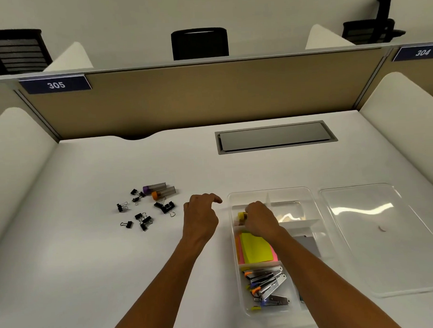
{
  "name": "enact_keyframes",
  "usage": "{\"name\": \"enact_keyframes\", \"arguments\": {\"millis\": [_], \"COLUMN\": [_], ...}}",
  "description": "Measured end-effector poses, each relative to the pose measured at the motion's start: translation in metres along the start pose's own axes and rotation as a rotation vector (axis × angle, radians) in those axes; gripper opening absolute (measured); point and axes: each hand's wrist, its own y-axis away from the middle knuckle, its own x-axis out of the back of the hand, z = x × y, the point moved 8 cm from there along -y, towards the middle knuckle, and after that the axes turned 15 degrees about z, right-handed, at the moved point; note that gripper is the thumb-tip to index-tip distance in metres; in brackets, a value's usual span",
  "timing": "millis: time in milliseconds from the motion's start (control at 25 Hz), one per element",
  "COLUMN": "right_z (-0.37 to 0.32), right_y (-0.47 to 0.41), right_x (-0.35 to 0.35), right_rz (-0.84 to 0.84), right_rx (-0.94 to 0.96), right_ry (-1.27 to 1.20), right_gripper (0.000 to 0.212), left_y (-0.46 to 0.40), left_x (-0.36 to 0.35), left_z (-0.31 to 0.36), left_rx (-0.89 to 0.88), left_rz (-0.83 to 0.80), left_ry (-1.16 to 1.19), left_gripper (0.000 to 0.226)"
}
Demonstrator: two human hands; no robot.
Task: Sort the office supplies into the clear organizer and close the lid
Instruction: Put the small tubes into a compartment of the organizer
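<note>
The clear organizer [308,194] stands on the desk right of centre, its lid [387,235] lying flat beside it on the right. My right hand [261,220] is inside a left-hand compartment, closed on a yellow-capped tube [242,215]. Yellow and pink sticky notes [255,247] fill the compartment nearer me, and several small staplers [266,287] fill the nearest one. My left hand [200,220] hovers just left of the organizer, fingers loosely curled, holding nothing. Several black binder clips [144,214] and two tubes, purple-capped [154,188] and orange-capped [163,193], lie on the desk to the left.
A grey cable hatch [275,136] is set into the desk at the back. Tan and white partitions enclose the desk on three sides. Black chairs stand beyond the back partition.
</note>
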Motion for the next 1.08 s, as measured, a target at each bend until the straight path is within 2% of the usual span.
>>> {"name": "enact_keyframes", "arguments": {"millis": [80, 120, 280, 480, 680, 880, 1080], "right_z": [-0.003, -0.002, -0.005, -0.033, -0.076, -0.124, -0.173], "right_y": [0.0, 0.0, 0.004, -0.001, -0.005, -0.02, -0.038], "right_x": [-0.005, -0.007, -0.002, 0.009, 0.007, 0.002, -0.01], "right_rz": [-0.04, -0.039, 0.029, 0.162, 0.145, 0.103, 0.029], "right_rx": [0.014, 0.013, -0.027, 0.029, 0.169, 0.305, 0.4], "right_ry": [-0.072, -0.102, -0.259, -0.457, -0.438, -0.394, -0.346], "right_gripper": [0.006, 0.009, 0.042, 0.028, 0.043, 0.045, 0.043], "left_y": [0.002, 0.002, 0.005, 0.006, 0.001, -0.011, -0.04], "left_x": [0.004, 0.006, 0.015, 0.03, 0.055, 0.075, 0.076], "left_z": [-0.001, -0.002, -0.005, -0.017, -0.065, -0.123, -0.163], "left_rx": [0.003, 0.009, 0.03, 0.051, 0.178, 0.239, 0.284], "left_rz": [0.003, 0.002, 0.012, 0.041, 0.139, 0.203, 0.211], "left_ry": [0.001, 0.002, 0.003, 0.027, 0.104, 0.044, 0.107], "left_gripper": [0.049, 0.049, 0.041, 0.027, 0.035, 0.03, 0.034]}}
